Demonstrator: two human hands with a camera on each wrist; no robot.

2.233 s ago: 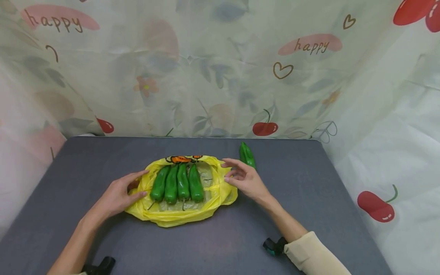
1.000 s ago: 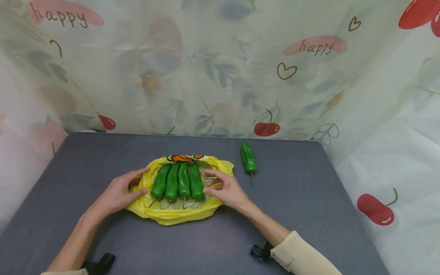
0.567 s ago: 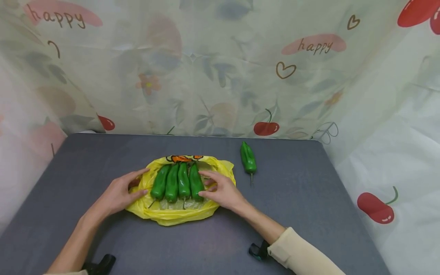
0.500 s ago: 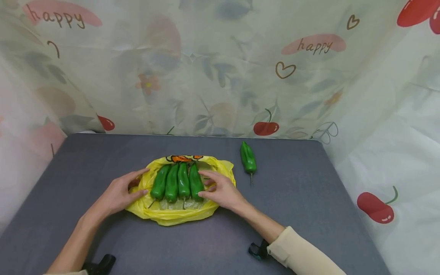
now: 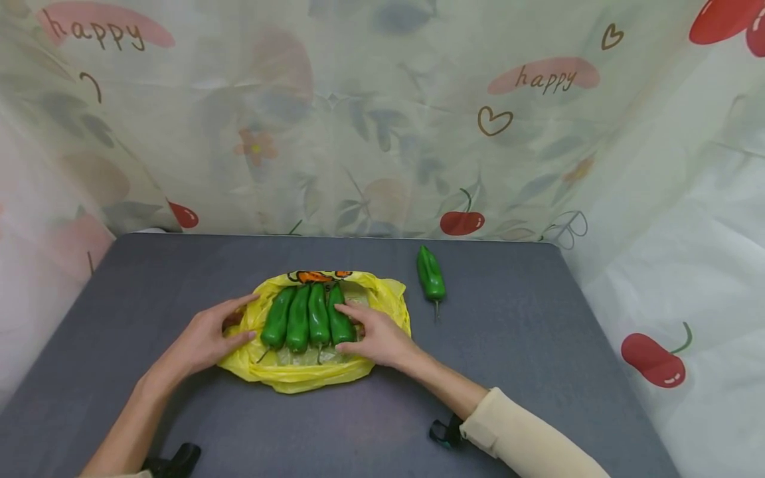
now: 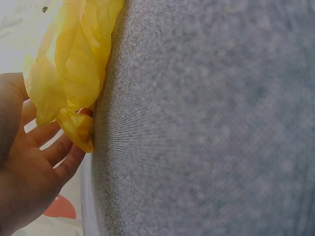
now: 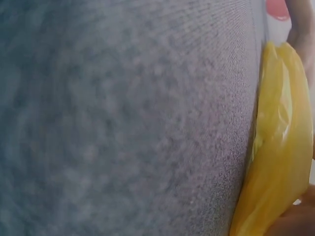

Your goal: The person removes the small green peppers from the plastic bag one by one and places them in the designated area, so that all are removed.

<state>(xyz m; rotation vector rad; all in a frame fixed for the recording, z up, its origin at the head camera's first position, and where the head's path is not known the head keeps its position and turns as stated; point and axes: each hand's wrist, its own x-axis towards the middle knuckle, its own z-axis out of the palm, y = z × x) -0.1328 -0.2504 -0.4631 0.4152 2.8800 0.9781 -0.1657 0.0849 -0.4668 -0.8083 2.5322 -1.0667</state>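
A yellow plastic bag (image 5: 305, 378) lies on the dark grey table with its mouth spread wide. Four-like in a row, several green peppers (image 5: 298, 322) lie side by side inside it. My left hand (image 5: 209, 332) touches the bag's left edge, thumb and fingers spread; in the left wrist view its fingers (image 6: 61, 147) reach loosely behind the yellow film. Over the bag's right side, my right hand (image 5: 382, 335) has its thumb and forefinger at the rightmost pepper (image 5: 339, 318), one near each end. A firm hold is not visible. In the right wrist view the bag (image 7: 283, 123) mostly hides that hand.
One more green pepper (image 5: 431, 273) lies alone on the table (image 5: 502, 318), behind and right of the bag. A patterned curtain (image 5: 358, 119) hangs along the table's far edge. Each wrist bears a dark camera mount.
My right hand has moved left from the bag's right edge onto the rightmost pepper, its thumb and forefinger now overlapping it. The left hand and the peppers stay put.
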